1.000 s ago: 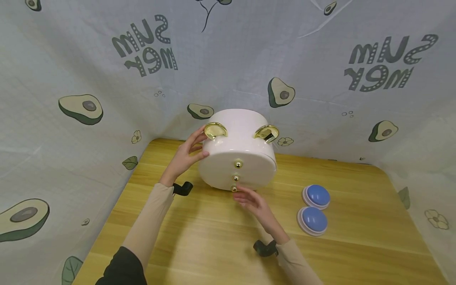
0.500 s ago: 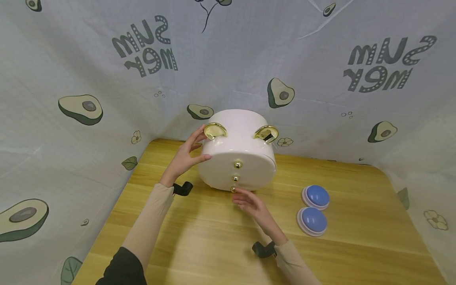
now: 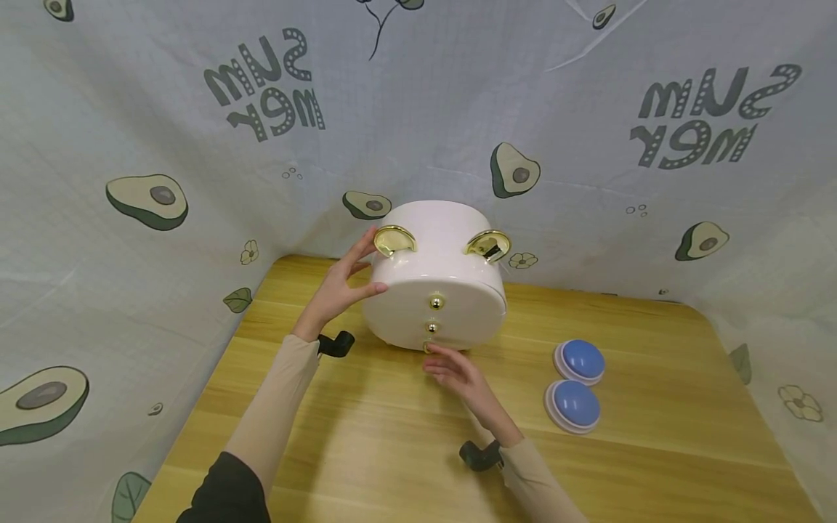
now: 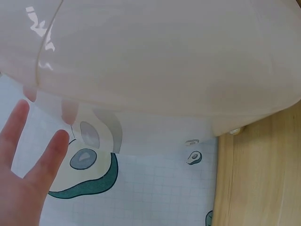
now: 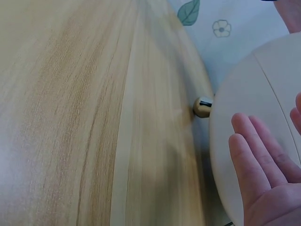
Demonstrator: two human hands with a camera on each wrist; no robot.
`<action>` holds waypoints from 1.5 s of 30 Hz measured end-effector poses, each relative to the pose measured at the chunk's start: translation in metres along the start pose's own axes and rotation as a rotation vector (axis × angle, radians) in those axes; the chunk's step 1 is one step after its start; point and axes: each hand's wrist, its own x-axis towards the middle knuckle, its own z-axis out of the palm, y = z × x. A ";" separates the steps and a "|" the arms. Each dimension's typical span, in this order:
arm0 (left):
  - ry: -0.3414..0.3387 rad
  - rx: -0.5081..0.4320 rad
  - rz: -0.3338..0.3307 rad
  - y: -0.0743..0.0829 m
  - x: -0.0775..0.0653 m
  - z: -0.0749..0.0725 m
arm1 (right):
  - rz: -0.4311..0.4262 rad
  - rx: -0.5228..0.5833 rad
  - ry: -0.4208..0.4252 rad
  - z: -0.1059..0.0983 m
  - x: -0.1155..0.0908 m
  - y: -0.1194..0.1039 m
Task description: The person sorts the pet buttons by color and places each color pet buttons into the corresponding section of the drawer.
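A glossy white rounded box (image 3: 438, 254) stands on the table, with two gold ear-shaped pieces on top and gold knobs down its front. My left hand (image 3: 336, 290) rests along its left side, thumb at the front edge and fingers spread. In the left wrist view, two fingers (image 4: 49, 155) stand out straight beside the box's wall. My right hand (image 3: 461, 378) reaches to the lowest knob (image 3: 426, 347), its foremost fingertip overlapping and partly hiding that knob. In the right wrist view, several fingers (image 5: 256, 155) lie straight before the white front.
Two blue round push buttons (image 3: 578, 381) with white rims sit to the right on the wooden table (image 3: 660, 407). A pale cloth (image 3: 425, 94) printed with avocados hangs behind and at the sides. A gold ball foot (image 5: 202, 107) sticks out under the box.
My right hand has shifted slightly left, so its fingertip now covers more of the lowest knob. The left hand, the box and the blue buttons look unmoved.
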 end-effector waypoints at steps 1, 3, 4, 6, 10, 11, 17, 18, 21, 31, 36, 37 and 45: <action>-0.001 -0.007 0.002 0.000 0.000 0.000 | 0.007 0.001 0.002 0.000 0.001 0.000; -0.003 -0.024 0.003 -0.001 0.001 0.000 | 0.016 -0.001 0.006 -0.001 0.001 0.000; -0.006 -0.037 0.004 -0.001 0.001 0.000 | 0.021 -0.001 0.008 -0.001 0.002 0.001; -0.011 -0.059 0.000 -0.002 0.002 0.000 | 0.022 -0.007 0.012 -0.003 0.003 0.002; -0.020 -0.084 -0.010 -0.004 0.003 0.001 | 0.014 -0.022 0.018 -0.004 0.006 0.005; -0.021 -0.086 -0.013 -0.004 0.003 0.001 | 0.013 -0.027 0.019 -0.004 0.008 0.006; -0.026 -0.083 -0.023 -0.005 0.003 0.000 | 0.044 -0.035 0.038 -0.005 0.015 0.011; -0.026 -0.080 -0.025 -0.005 0.002 0.000 | 0.048 -0.038 0.043 -0.005 0.016 0.012; -0.027 -0.076 -0.027 -0.006 0.002 -0.001 | 0.061 -0.060 0.070 -0.007 0.019 0.017; -0.028 -0.071 -0.046 -0.006 0.001 -0.001 | 0.087 -0.037 0.111 -0.008 0.021 0.023; -0.032 -0.066 -0.053 -0.006 0.000 -0.002 | 0.081 -0.039 0.117 -0.006 0.021 0.024; -0.033 -0.066 -0.055 -0.006 0.000 -0.002 | 0.077 -0.042 0.119 -0.006 0.021 0.024; -0.043 -0.072 -0.057 -0.008 -0.001 -0.003 | 0.084 -0.039 0.132 -0.004 0.020 0.025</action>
